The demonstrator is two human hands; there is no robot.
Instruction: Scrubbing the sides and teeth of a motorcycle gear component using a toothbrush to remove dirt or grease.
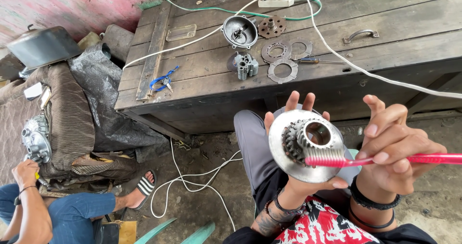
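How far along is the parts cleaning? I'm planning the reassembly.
Done: the unit looks stripped, with its discs spread on the wooden bench. In hand: left hand holds the geared disc; right hand brushes it with a pink toothbrush. Left: the bench parts look unbrushed.

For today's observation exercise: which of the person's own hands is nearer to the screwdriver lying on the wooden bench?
Right. The right hand, holding the pink toothbrush, sits below the screwdriver; the left hand, gripping the metal disc with gears, is slightly farther down.
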